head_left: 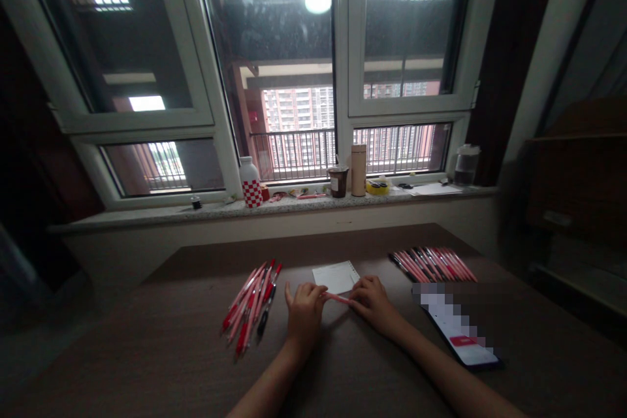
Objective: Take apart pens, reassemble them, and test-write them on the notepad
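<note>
Both my hands rest on a dark wooden table (147, 353) and grip one red pen (337, 298) between them. My left hand (304, 315) is closed on the pen's left end, and my right hand (373, 304) is closed on its right end. A small white notepad (336, 276) lies just beyond the pen. To the left of my left hand lies a loose pile of several red pens (252, 305). A neater row of several red pens (434, 264) lies at the right.
A phone (460, 332) with a lit screen lies by my right forearm. On the window sill (147, 212) stand a red-checked white bottle (250, 182), a dark cup (337, 181), a tan flask (358, 170) and a jar (466, 164). A dark wooden cabinet (582, 176) stands at the right.
</note>
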A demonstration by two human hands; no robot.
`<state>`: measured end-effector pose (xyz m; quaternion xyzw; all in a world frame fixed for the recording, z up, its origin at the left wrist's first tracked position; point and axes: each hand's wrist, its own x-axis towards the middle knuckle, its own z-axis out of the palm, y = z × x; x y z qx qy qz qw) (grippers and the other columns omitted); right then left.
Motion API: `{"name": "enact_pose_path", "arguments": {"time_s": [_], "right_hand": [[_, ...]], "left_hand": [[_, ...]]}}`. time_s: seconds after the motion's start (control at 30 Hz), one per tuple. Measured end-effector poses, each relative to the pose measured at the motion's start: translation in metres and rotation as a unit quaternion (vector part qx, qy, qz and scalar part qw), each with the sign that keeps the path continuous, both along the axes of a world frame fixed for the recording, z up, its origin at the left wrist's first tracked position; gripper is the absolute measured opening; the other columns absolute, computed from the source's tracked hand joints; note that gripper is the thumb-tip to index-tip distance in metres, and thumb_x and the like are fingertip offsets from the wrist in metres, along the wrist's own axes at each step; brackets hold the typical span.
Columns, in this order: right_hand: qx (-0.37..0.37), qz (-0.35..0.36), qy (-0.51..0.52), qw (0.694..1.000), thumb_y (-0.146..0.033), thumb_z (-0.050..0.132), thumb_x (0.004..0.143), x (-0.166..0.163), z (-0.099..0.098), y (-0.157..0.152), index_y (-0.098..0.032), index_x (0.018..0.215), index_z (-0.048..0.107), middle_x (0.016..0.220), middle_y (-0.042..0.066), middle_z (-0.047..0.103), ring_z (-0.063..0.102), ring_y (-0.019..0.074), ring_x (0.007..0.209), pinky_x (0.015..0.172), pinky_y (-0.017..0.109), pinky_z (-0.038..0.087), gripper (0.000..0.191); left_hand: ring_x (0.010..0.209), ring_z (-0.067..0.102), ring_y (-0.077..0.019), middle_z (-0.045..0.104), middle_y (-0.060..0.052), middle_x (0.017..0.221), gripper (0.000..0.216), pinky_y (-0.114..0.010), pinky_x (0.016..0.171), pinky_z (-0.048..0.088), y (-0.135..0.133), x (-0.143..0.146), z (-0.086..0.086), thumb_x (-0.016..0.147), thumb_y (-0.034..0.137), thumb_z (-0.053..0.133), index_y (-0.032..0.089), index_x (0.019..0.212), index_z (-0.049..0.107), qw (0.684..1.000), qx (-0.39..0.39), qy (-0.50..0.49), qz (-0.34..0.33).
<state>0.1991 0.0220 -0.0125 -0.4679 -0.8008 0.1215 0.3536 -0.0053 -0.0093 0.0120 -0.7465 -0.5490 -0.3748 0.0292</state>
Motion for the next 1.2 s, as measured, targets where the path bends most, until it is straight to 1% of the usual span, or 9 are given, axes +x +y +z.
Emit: {"name": "enact_pose_path", "arguments": {"time_s": [0.13, 0.3, 0.47, 0.67, 0.77, 0.93, 1.2], "right_hand": [[-0.007, -0.004, 0.015, 1.000, -0.030, 0.066, 0.079, 0.0005, -0.0012, 0.0013, -0.024, 0.079, 0.071, 0.092, 0.004, 0.064, 0.045, 0.0230, 0.101, 0.091, 0.036, 0.035, 0.008], [-0.007, -0.012, 0.019, 1.000, -0.026, 0.066, 0.077, 0.0004, -0.0023, 0.0021, -0.024, 0.076, 0.069, 0.091, 0.003, 0.064, 0.046, 0.0226, 0.100, 0.090, 0.035, 0.035, 0.004], [0.023, -0.053, 0.005, 0.998, -0.022, 0.066, 0.074, 0.0003, -0.0007, 0.0003, -0.022, 0.072, 0.066, 0.090, 0.003, 0.063, 0.045, 0.0228, 0.098, 0.088, 0.035, 0.034, 0.002], [0.053, -0.090, -0.017, 0.994, -0.027, 0.067, 0.074, 0.0008, 0.0018, -0.0036, -0.022, 0.071, 0.065, 0.091, 0.004, 0.062, 0.045, 0.0234, 0.099, 0.090, 0.037, 0.033, 0.006], [0.067, -0.094, -0.024, 0.993, -0.030, 0.066, 0.076, 0.0003, 0.0030, -0.0055, -0.022, 0.072, 0.064, 0.094, 0.005, 0.061, 0.044, 0.0243, 0.101, 0.092, 0.038, 0.032, 0.009], [0.076, -0.097, -0.040, 0.992, -0.037, 0.064, 0.079, -0.0004, 0.0038, -0.0066, -0.022, 0.068, 0.063, 0.097, 0.006, 0.060, 0.045, 0.0258, 0.103, 0.093, 0.040, 0.032, 0.018], [0.067, -0.093, -0.065, 0.991, -0.035, 0.063, 0.079, 0.0000, 0.0050, -0.0070, -0.022, 0.072, 0.064, 0.100, 0.006, 0.060, 0.044, 0.0254, 0.103, 0.094, 0.040, 0.032, 0.015]], "left_hand": [[0.094, 0.060, -0.0186, 0.068, -0.001, 0.091, 0.021, -0.063, 0.109, 0.011, 0.0009, 0.0000, -0.0012, 0.091, 0.031, 0.045, 0.027, 0.096, 0.066, 1.000, 0.002, -0.004, -0.002], [0.095, 0.060, -0.0187, 0.068, -0.001, 0.092, 0.021, -0.063, 0.110, 0.013, -0.0004, 0.0000, 0.0016, 0.091, 0.030, 0.045, 0.027, 0.095, 0.066, 1.000, -0.006, 0.000, 0.009], [0.096, 0.060, -0.0183, 0.067, -0.001, 0.093, 0.021, -0.061, 0.110, 0.010, -0.0019, -0.0002, 0.0032, 0.091, 0.031, 0.045, 0.027, 0.096, 0.065, 1.000, -0.009, 0.002, 0.023], [0.096, 0.059, -0.0189, 0.067, -0.001, 0.094, 0.022, -0.060, 0.111, 0.011, -0.0016, -0.0007, 0.0015, 0.091, 0.031, 0.045, 0.027, 0.095, 0.066, 0.999, -0.010, 0.010, 0.042], [0.095, 0.059, -0.0189, 0.067, -0.001, 0.093, 0.021, -0.059, 0.110, 0.013, -0.0021, 0.0001, 0.0033, 0.090, 0.029, 0.046, 0.027, 0.094, 0.066, 0.998, -0.016, 0.026, 0.062], [0.096, 0.058, -0.0192, 0.067, 0.000, 0.092, 0.021, -0.059, 0.110, 0.012, -0.0049, 0.0017, 0.0069, 0.090, 0.029, 0.046, 0.026, 0.094, 0.066, 0.996, -0.020, 0.035, 0.083], [0.097, 0.057, -0.0190, 0.067, -0.001, 0.094, 0.025, -0.057, 0.110, 0.012, -0.0032, 0.0002, 0.0036, 0.092, 0.028, 0.041, 0.027, 0.096, 0.066, 0.995, -0.031, 0.027, 0.093]]}}
